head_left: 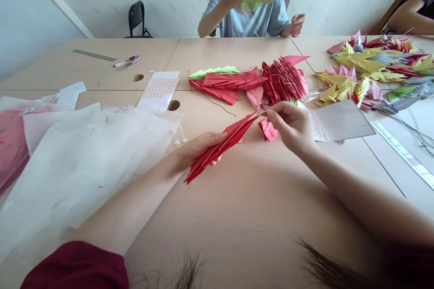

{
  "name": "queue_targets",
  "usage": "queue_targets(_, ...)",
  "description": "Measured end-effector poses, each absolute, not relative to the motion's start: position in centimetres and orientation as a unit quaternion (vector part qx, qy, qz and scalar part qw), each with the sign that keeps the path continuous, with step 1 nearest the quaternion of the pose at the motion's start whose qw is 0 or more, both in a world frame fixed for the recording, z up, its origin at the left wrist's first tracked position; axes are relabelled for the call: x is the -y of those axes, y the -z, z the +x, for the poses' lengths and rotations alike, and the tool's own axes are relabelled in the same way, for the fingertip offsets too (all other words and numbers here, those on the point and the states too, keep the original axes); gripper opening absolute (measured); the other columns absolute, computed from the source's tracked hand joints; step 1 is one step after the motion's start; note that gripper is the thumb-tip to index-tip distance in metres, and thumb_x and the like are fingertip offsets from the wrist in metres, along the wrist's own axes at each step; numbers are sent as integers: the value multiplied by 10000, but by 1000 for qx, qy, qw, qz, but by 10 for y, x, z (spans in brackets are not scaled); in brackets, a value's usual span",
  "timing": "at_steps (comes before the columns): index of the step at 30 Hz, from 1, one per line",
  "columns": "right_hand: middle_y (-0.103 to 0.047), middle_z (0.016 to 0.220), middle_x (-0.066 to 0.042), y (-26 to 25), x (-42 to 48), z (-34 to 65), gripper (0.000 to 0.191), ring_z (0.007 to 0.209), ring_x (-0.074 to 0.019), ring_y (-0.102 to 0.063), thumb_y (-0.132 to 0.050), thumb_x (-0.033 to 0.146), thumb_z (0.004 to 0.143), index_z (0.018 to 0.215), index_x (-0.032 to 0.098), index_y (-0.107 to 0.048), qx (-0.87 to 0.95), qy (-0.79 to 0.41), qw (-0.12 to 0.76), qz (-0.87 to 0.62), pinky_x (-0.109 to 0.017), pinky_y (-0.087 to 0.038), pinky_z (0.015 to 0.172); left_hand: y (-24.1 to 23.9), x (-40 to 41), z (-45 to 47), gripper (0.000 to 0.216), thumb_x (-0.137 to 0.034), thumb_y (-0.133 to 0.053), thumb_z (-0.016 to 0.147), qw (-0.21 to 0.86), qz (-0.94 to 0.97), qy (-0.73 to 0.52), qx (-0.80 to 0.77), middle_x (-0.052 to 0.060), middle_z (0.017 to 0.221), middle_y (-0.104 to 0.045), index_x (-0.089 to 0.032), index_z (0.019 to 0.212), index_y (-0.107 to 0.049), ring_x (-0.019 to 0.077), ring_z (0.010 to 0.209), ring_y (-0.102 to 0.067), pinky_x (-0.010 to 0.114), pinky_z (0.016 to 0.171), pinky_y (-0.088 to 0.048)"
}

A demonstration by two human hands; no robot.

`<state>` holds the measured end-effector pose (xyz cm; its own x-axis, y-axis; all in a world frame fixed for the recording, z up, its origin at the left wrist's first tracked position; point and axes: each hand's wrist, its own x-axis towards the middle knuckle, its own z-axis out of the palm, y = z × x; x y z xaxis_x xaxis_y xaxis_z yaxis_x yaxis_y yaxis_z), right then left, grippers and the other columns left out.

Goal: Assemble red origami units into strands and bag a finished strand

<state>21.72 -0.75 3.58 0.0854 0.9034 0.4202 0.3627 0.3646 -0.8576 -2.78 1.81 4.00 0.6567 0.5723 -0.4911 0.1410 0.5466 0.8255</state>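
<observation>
I see a folded red paper stack [226, 145] grasped in the left hand [200, 145], which it partly hides. The right hand [294, 127] pinches a thread [261, 114], hard to trace, and partly covers a sheet [342, 122] beyond.

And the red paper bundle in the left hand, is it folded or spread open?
Folded: the red paper bundle shows narrow layers stacked closely in the left hand.

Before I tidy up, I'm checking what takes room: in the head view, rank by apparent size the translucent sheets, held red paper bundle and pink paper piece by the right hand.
1. Translucent sheets
2. Held red paper bundle
3. Pink paper piece
</observation>
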Motion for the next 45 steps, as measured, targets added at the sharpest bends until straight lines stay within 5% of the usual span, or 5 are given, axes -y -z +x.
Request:
queue_targets(18,-536,650,1,-39,14,214,132,565,-121,-455,-570,257,875,755,206,-590,676,-227,537,-450,-273,-341,501,-27,-27,-28,358,-495,-703,786,755,431,-234,-435,-5,584,-589,-151,751,-611,70,467,-528,161,411,-406)
queue_targets(25,-603,763,-5,-34,25,202,92,602,-101,-506,-560,143,854,801,193,-617,832,-228,358,-356,-256,-421,571,-25,-32,-24,343,-431,-753,754,687,486,-353,-409,25,836,-689,-183,963,-642,150,677,-646,270,608,-527)
queue_targets(32,-612,1163,-97,-52,6,235,315,970,-226,-624,-592,355,874,1160,226,-563,858,-192,220,-423,-365,-516,812,-43,-46,-48,264,-408,-613,848,348,727,-238,-543,72,1010,-704,-205,1004,-678,243,887,-649,352,743,-503)
queue_targets(39,-543,1359,-72,-36,-18,270,710,1345,-368,-400,-710,497,725,1366,315,-465,869,-172,58,-460,-565,-370,1065,-46,-44,-47,387,-281,-594,857,23,792,-216,-571,128,1188,-594,-173,1229,-584,293,1146,-545,428,950,-455)
queue_targets(45,-612,1276,-71,-24,-14,250,600,1324,-325,-436,-653,436,810,1357,277,-467,902,-163,91,-389,-571,-252,1142,-39,-18,-18,295,-387,-626,862,192,833,-229,-466,48,1047,-635,-209,1097,-645,146,754,-600,312,761,-505)
